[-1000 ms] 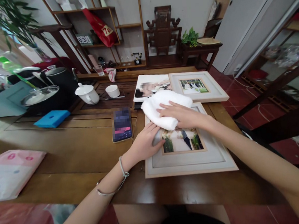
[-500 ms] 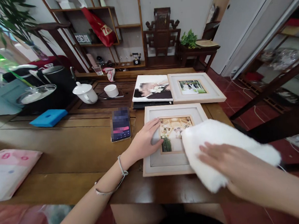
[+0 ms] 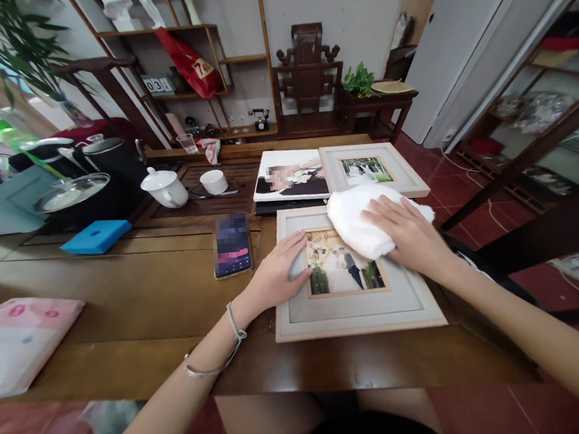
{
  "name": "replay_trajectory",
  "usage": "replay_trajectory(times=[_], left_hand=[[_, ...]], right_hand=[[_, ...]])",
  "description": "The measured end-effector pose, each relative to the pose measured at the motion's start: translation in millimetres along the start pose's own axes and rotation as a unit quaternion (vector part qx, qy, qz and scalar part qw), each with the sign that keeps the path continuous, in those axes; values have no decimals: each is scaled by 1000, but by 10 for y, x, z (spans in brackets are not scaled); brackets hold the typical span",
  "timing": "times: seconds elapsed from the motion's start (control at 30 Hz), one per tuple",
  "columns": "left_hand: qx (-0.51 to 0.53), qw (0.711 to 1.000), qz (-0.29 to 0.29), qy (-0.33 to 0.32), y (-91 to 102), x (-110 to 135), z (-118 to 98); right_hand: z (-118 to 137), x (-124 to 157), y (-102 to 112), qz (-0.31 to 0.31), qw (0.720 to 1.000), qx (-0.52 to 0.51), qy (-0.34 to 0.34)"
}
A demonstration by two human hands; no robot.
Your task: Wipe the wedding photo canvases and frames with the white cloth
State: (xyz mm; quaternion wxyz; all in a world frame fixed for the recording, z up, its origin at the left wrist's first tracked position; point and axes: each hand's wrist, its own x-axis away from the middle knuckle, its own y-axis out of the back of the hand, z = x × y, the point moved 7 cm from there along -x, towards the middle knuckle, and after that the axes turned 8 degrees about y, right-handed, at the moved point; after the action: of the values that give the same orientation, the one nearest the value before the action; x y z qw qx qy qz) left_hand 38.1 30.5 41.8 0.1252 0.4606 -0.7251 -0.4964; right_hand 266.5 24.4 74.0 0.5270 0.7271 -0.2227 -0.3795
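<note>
A light wooden picture frame (image 3: 297,316) lies flat near the table's front edge, with a photo (image 3: 346,266) of two people at its centre. My left hand (image 3: 278,271) rests on its left side, fingers stretched out and thumb apart, touching the border and the photo's edge. At the upper right corner, my right hand (image 3: 403,231) presses a folded white towel (image 3: 352,215) against the frame, its fingers spread over the cloth. The towel covers that corner and overlaps a second picture frame (image 3: 334,177) behind.
Left of the second frame lies a photo panel (image 3: 292,187). A phone (image 3: 232,245) is beside my left hand. Farther left stand a white lidded cup (image 3: 164,187), a small bowl (image 3: 214,181), a blue sponge-like block (image 3: 96,237) and a pink-and-white packet (image 3: 26,338).
My right hand has slid the towel from the frame's right side up and away to its upper right corner, uncovering more of the photo. My left hand keeps its place.
</note>
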Motion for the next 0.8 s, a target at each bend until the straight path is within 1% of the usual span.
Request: replay_trajectory(times=[0.03, 0.1, 0.17, 0.27, 0.3, 0.37, 0.43, 0.5, 0.53, 0.6, 0.67, 0.73, 0.8], left_hand=[[2, 1000, 1, 1, 1, -2, 0], [4, 1000, 2, 5, 1, -5, 3], [5, 1000, 0, 8, -1, -3, 8], [2, 1000, -3, 12, 0, 3, 14], [1, 1000, -3, 13, -1, 5, 16], [1, 1000, -1, 14, 1, 6, 14], [0, 1000, 2, 14, 5, 4, 9], [-1, 1000, 3, 13, 9, 1, 2], [-2, 1000, 3, 12, 10, -1, 1], [-4, 1000, 3, 11, 8, -3, 1], [-4, 1000, 3, 11, 6, -3, 5], [-2, 1000, 2, 12, 5, -2, 10], [0, 1000, 2, 12, 4, -2, 14]], right_hand=[[13, -7, -9, 2, 1000, 0, 7], [145, 26, 4, 22, 999, -2, 24], [370, 123, 86, 50, 998, 2, 27], [784, 333, 313, 83, 996, 5, 32], [925, 400, 404, 79, 996, -16, 46], [1126, 508, 564, 50, 994, -68, 66], [1175, 567, 612, 23, 991, -117, 68], [1083, 568, 523, 17, 988, -140, 61], [995, 547, 446, 16, 988, -141, 57], [743, 468, 283, 8, 991, -126, 36], [419, 357, 158, -14, 995, -98, -13], [112, 235, 82, -38, 994, -76, -73], [-60, 109, 33, -44, 992, -61, -102]])
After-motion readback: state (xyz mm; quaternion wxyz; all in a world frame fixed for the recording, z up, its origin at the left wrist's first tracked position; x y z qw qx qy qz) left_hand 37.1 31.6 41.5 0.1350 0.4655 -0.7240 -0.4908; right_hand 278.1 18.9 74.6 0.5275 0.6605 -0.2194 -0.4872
